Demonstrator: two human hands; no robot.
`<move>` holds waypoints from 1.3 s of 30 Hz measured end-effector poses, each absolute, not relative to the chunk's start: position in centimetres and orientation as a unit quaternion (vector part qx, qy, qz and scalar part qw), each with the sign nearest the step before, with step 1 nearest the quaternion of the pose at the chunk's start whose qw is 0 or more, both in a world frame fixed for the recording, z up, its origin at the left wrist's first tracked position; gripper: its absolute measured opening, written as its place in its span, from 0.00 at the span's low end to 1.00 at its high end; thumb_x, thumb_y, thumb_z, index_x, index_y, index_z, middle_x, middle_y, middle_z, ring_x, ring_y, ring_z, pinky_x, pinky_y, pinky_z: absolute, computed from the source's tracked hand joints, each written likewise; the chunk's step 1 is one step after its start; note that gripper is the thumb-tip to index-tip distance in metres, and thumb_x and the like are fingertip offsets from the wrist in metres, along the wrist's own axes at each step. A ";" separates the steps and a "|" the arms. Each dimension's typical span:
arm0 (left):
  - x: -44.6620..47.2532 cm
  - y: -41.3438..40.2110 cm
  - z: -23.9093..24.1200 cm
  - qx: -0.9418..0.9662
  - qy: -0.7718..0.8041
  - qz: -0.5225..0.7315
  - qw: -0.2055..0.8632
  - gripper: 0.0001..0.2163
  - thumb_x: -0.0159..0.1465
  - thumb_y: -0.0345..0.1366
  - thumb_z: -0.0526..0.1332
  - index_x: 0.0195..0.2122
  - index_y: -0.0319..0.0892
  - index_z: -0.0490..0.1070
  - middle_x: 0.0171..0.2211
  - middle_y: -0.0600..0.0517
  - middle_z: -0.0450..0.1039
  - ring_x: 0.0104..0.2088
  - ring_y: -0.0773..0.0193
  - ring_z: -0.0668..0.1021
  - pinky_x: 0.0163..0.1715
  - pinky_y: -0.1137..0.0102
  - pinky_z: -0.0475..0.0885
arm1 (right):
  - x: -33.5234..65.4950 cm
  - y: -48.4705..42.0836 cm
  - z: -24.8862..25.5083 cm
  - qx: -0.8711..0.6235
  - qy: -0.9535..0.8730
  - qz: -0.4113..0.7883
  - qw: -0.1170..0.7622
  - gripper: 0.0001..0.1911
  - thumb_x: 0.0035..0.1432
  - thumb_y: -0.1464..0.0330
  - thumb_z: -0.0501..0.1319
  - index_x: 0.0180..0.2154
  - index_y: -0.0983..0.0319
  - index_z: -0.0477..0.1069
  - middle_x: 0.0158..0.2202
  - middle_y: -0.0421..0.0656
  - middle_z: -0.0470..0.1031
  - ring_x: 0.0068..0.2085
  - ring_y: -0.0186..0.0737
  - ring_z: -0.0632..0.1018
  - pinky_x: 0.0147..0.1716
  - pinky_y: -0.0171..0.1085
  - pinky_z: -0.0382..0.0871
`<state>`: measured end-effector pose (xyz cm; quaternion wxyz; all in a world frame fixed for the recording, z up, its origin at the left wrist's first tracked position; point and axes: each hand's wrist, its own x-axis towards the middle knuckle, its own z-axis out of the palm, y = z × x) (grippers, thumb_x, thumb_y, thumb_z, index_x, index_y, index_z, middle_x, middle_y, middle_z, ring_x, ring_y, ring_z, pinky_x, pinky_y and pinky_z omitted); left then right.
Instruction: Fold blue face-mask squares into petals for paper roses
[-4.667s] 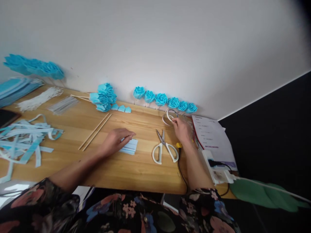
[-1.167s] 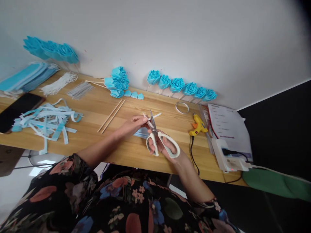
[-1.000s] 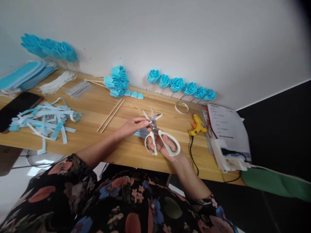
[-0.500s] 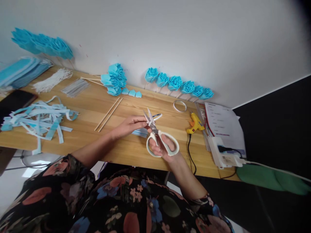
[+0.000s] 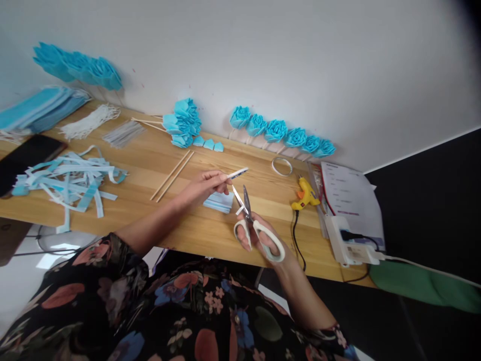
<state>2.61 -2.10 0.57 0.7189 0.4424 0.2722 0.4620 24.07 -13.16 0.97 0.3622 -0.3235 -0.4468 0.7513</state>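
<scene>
Slightly parted, the white-handled scissors [image 5: 248, 217] aim their blades just before twelve o'clock, the right hand [image 5: 266, 238] gripping them by the loops. Towards eleven from them, the left hand [image 5: 209, 186] pinches a white band [image 5: 238, 173] with dark markings. Pale-blue sheets [image 5: 218, 202] lie at ten o'clock, two wooden sticks [image 5: 173, 176] farther out that way, a yellow glue gun [image 5: 307, 193] at two, and blue flowers [image 5: 275, 131] beyond, around twelve to one.

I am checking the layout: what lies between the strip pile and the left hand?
Two thin sticks lie between the strip pile and the left hand, in the head view.
</scene>
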 end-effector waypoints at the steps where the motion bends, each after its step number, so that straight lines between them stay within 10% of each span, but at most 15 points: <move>1: 2.6 -2.2 0.6 0.441 0.269 0.458 0.724 0.17 0.57 0.50 0.70 0.29 0.38 0.79 0.19 0.56 0.65 0.26 0.66 0.76 0.34 0.69 0.71 | 24.1 -13.2 1.0 -0.325 -0.446 0.751 0.361 0.31 0.53 0.44 0.66 0.53 0.54 0.70 0.33 0.42 0.69 0.27 0.35 0.66 0.25 0.37 0.60; 39: 1.6 -2.4 0.9 0.661 0.218 0.379 0.610 0.17 0.60 0.51 0.68 0.31 0.39 0.81 0.34 0.46 0.80 0.35 0.62 0.78 0.39 0.68 0.73 | 22.4 -10.9 -0.1 -0.243 -0.376 0.820 0.355 0.30 0.55 0.46 0.66 0.50 0.61 0.71 0.26 0.36 0.68 0.20 0.28 0.61 0.15 0.30 0.53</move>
